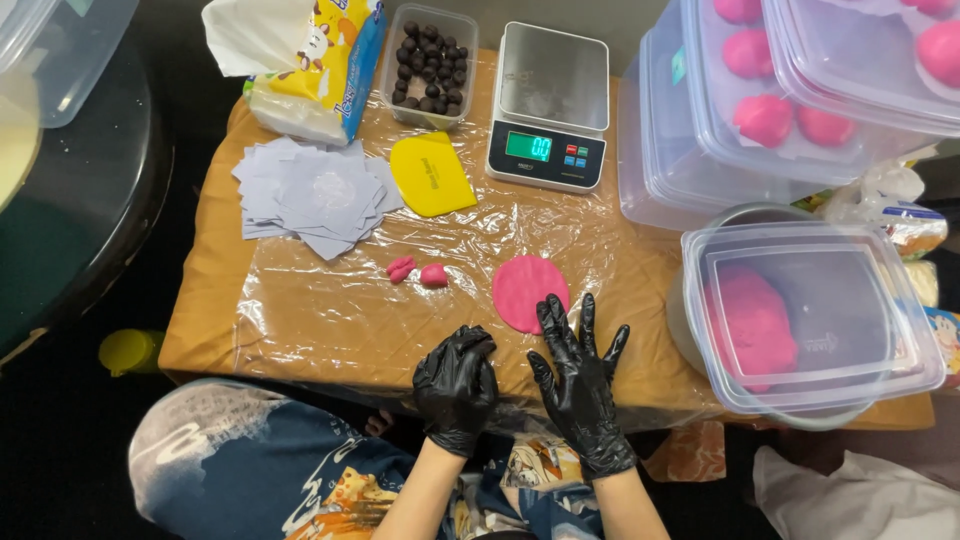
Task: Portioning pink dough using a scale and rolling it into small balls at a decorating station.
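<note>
Fingers: right hand [578, 385] in black glove, spread flat, fingertips on edge of flattened pink dough disc [528, 291], as if pressing it thin. Left hand [457, 385] curled shut, holding nothing visible, resting on plastic-wrapped bench [300, 320]. Two small pink dough bits [417, 271] just left of disc. Scale [548, 108], yellow scraper [430, 173], paper squares [315, 195] behind, within reach.

A home food-making corner is being shown, set up on a low table [215, 330] that is being covered with clear plastic film. This is being indicated by a digital kitchen scale [549, 107], a yellow dough scraper [431, 174], stacked lidded plastic tubs [700, 160] of pink dough balls, and a tissue pack [310, 65].
</note>
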